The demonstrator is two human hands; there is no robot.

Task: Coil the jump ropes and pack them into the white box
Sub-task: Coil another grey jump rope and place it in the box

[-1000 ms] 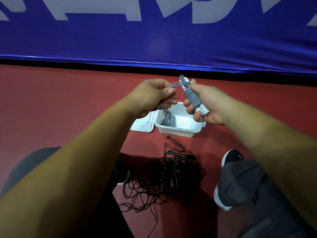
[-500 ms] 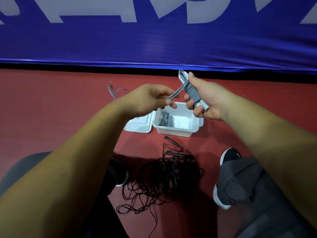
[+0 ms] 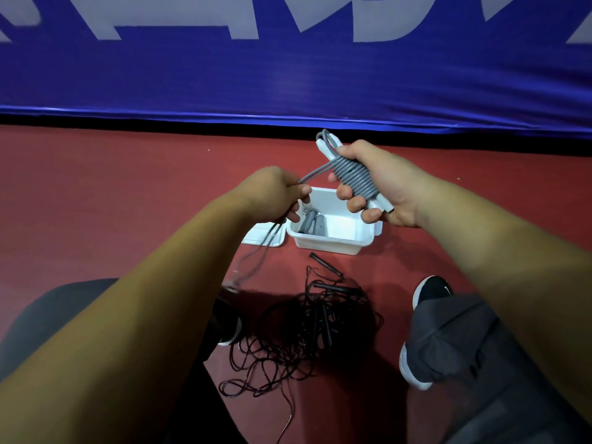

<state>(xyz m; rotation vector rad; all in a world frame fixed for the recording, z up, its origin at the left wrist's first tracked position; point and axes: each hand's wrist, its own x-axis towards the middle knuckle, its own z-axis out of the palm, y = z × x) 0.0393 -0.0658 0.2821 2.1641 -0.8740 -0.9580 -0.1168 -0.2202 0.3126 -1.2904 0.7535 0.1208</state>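
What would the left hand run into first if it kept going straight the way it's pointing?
Probably the right hand, curled round the coiled grey jump rope: the left hand points across at it along the strand it pinches. The white box seems below that line, though depth is unclear.

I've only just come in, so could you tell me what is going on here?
A person is winding a grey rope round its handles. The right hand grips it; the left hand pinches the loose end. Another rope lies in the white box, and a black tangle lies on the floor.
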